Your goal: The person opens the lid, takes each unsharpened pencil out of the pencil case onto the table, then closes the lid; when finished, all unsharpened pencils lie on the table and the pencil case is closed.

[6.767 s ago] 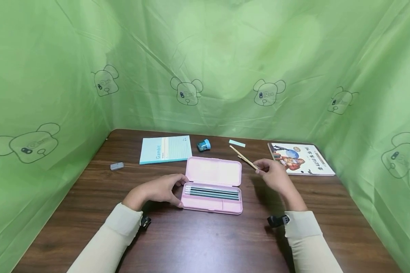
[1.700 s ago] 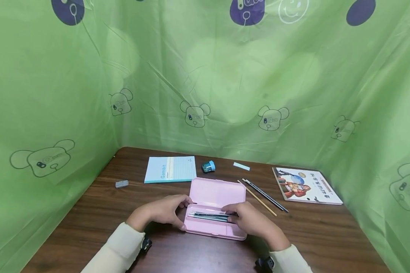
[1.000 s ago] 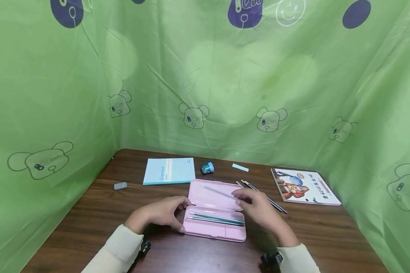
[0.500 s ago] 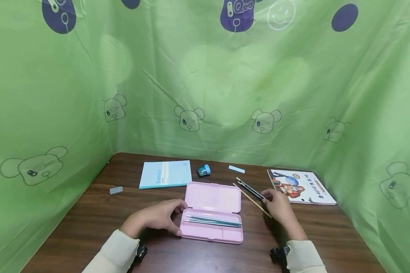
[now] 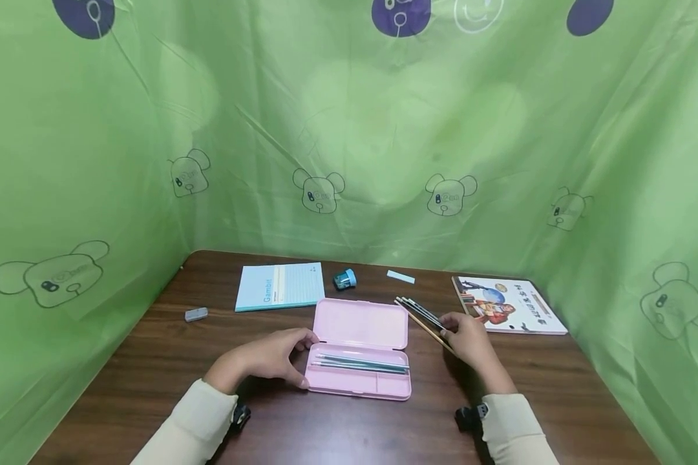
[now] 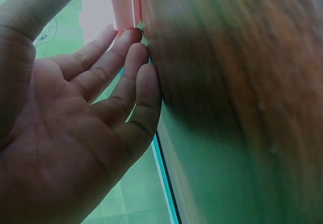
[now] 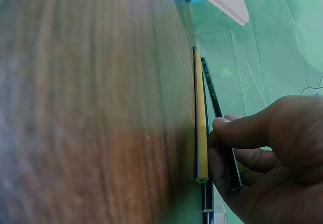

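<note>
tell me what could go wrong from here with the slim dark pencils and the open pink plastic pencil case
Lifting the slim dark pencil in the right hand could nudge or roll the slim yellow pencil close beside it.

The slim green-grey pencils lie slightly askew in the open pink plastic pencil case, so a bump might shift them.

The left hand holds only the case's left end; a knock on the right might swing it.
</note>
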Motion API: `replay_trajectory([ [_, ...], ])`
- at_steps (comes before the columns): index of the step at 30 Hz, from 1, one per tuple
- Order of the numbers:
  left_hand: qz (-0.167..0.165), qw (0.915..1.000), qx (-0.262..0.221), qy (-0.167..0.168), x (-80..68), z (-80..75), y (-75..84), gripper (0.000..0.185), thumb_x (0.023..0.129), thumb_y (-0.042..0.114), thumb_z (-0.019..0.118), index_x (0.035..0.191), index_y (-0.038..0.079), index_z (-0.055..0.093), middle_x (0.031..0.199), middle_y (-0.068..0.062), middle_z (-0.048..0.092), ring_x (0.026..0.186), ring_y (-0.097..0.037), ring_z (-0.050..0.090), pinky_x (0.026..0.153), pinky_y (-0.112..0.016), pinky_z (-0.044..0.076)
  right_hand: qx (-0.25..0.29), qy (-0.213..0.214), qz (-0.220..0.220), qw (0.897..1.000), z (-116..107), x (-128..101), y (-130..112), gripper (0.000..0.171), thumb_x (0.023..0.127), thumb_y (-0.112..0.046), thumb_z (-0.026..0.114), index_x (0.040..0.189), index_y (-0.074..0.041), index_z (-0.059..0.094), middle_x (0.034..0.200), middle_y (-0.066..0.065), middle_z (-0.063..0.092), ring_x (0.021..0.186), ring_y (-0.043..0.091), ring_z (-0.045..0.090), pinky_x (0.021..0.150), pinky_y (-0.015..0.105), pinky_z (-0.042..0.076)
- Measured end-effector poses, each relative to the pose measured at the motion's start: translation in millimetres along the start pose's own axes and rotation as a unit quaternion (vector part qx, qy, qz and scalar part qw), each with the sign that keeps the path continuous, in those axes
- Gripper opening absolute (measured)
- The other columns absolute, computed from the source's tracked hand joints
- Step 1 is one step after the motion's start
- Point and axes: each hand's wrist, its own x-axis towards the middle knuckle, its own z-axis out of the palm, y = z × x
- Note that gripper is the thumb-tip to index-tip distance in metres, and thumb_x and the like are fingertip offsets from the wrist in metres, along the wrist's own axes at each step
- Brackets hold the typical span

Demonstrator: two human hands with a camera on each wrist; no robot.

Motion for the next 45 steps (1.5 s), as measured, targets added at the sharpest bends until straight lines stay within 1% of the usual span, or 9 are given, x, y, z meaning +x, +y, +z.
replay_trajectory([
  [8,0.014,0.9999,0.004,0.001,-0.7,-1.7,1.0,0.076,0.079,0.030,0.103,0.141,0.013,0.063,0.133,-0.005,0.068,0.128,-0.027,0.062,0.117,-0.059,0.049,0.004,-0.009,0.004,1.000,-1.1,2.3,-0.3,0.016,0.096,0.002,0.076,0.112,0.003,0.080,0.099,0.014,0.082,0.091,0.026,0.075,0.085,0.043,0.057],
  [21,0.015,0.9999,0.003,-0.002,-1.5,-1.0,0.3,0.076,0.078,0.029,0.104,0.140,0.011,0.063,0.132,-0.006,0.068,0.127,-0.026,0.062,0.117,-0.058,0.050,0.002,-0.013,0.000,1.000,-3.4,-0.8,-1.5,0.020,0.095,0.003,0.077,0.116,0.005,0.079,0.100,0.017,0.083,0.094,0.029,0.077,0.087,0.046,0.058],
  [27,0.021,0.9998,0.005,-0.002,0.0,-1.3,0.0,0.076,0.079,0.030,0.103,0.140,0.011,0.063,0.131,-0.005,0.068,0.127,-0.026,0.062,0.116,-0.057,0.050,0.032,-0.018,-0.018,0.999,-13.3,-3.0,-17.2,0.023,0.099,0.000,0.077,0.122,0.003,0.079,0.107,0.016,0.083,0.098,0.027,0.076,0.090,0.045,0.059],
  [31,0.025,0.9996,0.009,0.000,1.6,-1.3,-0.2,0.076,0.079,0.031,0.103,0.139,0.011,0.063,0.131,-0.005,0.068,0.127,-0.026,0.062,0.115,-0.055,0.050,0.095,-0.059,-0.056,0.992,-18.4,-9.0,-48.9,0.027,0.099,-0.002,0.080,0.127,0.000,0.078,0.108,0.012,0.084,0.099,0.021,0.075,0.086,0.033,0.060],
  [34,0.024,0.9997,0.010,0.001,1.2,-1.3,-1.2,0.076,0.078,0.030,0.103,0.139,0.011,0.063,0.131,-0.005,0.068,0.127,-0.026,0.062,0.115,-0.056,0.050,0.123,-0.120,-0.097,0.980,-14.1,-19.2,-78.6,0.032,0.099,-0.001,0.079,0.131,-0.003,0.077,0.111,0.011,0.083,0.103,0.020,0.076,0.087,0.029,0.061],
  [37,0.020,0.9998,0.008,0.000,0.2,-1.2,-1.9,0.075,0.078,0.030,0.103,0.139,0.011,0.063,0.131,-0.005,0.068,0.126,-0.026,0.062,0.116,-0.057,0.050,0.094,-0.186,-0.156,0.966,-2.6,-30.9,-102.8,0.035,0.100,-0.002,0.078,0.134,-0.003,0.077,0.116,0.012,0.083,0.108,0.026,0.079,0.094,0.038,0.065],
  [40,0.017,0.9998,0.005,-0.002,-0.1,-0.9,-2.0,0.075,0.078,0.029,0.103,0.139,0.012,0.063,0.131,-0.005,0.068,0.127,-0.025,0.062,0.116,-0.058,0.050,0.046,-0.241,-0.196,0.949,10.2,-39.8,-118.3,0.036,0.100,-0.003,0.078,0.136,-0.003,0.077,0.123,0.012,0.083,0.115,0.027,0.079,0.101,0.046,0.065],
  [42,0.017,0.9999,0.004,-0.002,0.4,-0.7,-1.7,0.075,0.079,0.029,0.103,0.140,0.012,0.063,0.131,-0.005,0.068,0.127,-0.026,0.062,0.117,-0.058,0.050,0.020,-0.262,-0.197,0.945,17.5,-44.2,-123.6,0.036,0.099,-0.003,0.080,0.136,-0.003,0.077,0.126,0.011,0.082,0.117,0.025,0.077,0.105,0.050,0.063],
  [45,0.016,0.9999,0.005,-0.002,1.1,-0.6,-1.0,0.075,0.079,0.029,0.103,0.140,0.012,0.063,0.131,-0.005,0.068,0.127,-0.026,0.062,0.117,-0.058,0.050,-0.009,-0.273,-0.194,0.942,23.4,-48.2,-127.2,0.037,0.099,-0.002,0.080,0.136,-0.004,0.078,0.130,0.008,0.081,0.116,0.017,0.073,0.110,0.051,0.061],
])
